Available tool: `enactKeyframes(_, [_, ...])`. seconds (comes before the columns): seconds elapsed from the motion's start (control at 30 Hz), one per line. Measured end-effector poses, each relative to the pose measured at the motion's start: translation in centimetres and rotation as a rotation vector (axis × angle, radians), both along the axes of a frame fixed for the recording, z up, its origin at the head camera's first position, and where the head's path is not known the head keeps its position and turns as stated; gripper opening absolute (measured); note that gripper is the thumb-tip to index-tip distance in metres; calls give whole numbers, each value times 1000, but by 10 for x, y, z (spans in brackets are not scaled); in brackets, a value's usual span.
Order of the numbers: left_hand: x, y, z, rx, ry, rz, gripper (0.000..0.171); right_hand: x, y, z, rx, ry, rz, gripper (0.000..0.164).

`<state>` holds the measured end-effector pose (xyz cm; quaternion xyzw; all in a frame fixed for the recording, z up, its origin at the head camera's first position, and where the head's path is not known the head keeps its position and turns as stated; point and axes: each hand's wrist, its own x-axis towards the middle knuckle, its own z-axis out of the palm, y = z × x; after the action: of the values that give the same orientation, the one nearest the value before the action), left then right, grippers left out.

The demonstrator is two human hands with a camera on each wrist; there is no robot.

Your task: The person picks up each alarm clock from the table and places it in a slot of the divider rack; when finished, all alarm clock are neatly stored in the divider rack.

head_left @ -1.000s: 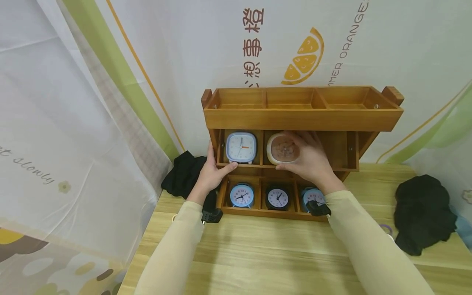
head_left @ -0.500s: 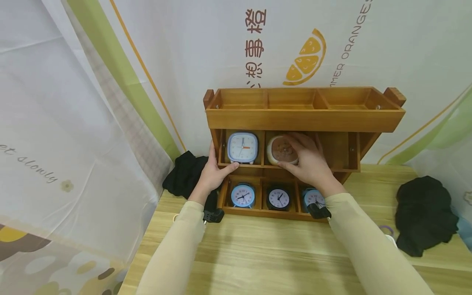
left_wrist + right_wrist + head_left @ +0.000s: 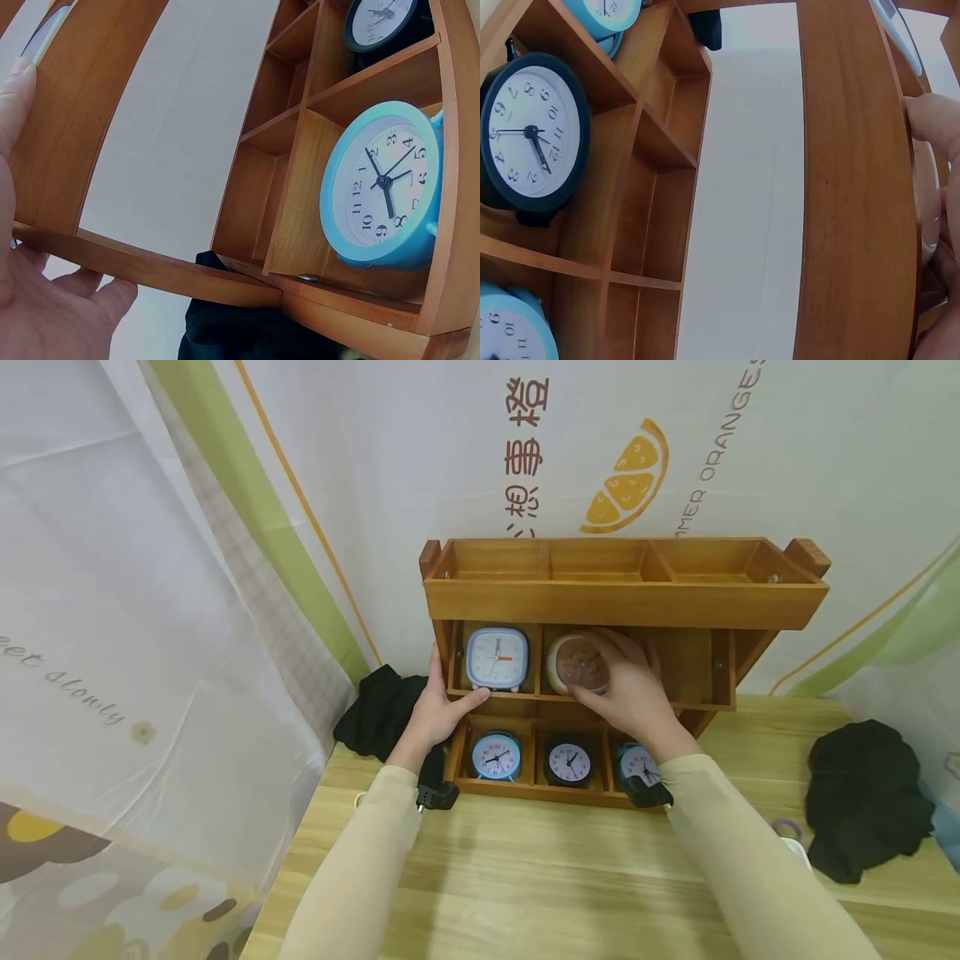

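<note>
A three-tier wooden shelf (image 3: 626,604) stands on the table. In its middle tier, my right hand (image 3: 636,697) holds a rounded alarm clock (image 3: 579,665) with a pale rim and brown face, in the central compartment. Fingers cover the clock's right side; in the right wrist view only its pale edge (image 3: 928,191) shows. My left hand (image 3: 437,710) grips the shelf's left side, thumb at the front edge and fingers behind the side panel (image 3: 150,259). Left of the held clock sits a white square clock (image 3: 497,657) with a blue-violet rim.
The bottom tier holds a light blue clock (image 3: 497,757), a black clock (image 3: 568,763) and another blue clock (image 3: 634,760), partly hidden by my right wrist's camera. Black cloths lie on the left (image 3: 381,714) and right (image 3: 866,802) of the table (image 3: 600,877). A printed curtain (image 3: 405,460) hangs behind.
The brown-faced clock has shifted slightly left within its compartment, with my right hand moving along with it. My left hand keeps its grip on the shelf. The head view has drifted a little.
</note>
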<state>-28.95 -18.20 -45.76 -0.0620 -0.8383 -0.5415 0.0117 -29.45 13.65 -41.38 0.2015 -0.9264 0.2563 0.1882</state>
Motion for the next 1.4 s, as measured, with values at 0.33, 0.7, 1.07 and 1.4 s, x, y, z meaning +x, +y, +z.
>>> enactKeyframes(0.33, [-2,3,2,-3,-14,-6,122,17,12,-13,-4,137,28,84])
enactKeyframes(0.7, [-2,2,1,-31,-18,4,122,57,38,-43,-119,329,50,73])
enactKeyframes(1.07, [-2,1,-2,-32,-9,13,122,101,67,-77,-185,202,7,80])
enactKeyframes(1.4, [0,0,2,-35,-10,4,121,157,128,-112,-117,-26,-139,93])
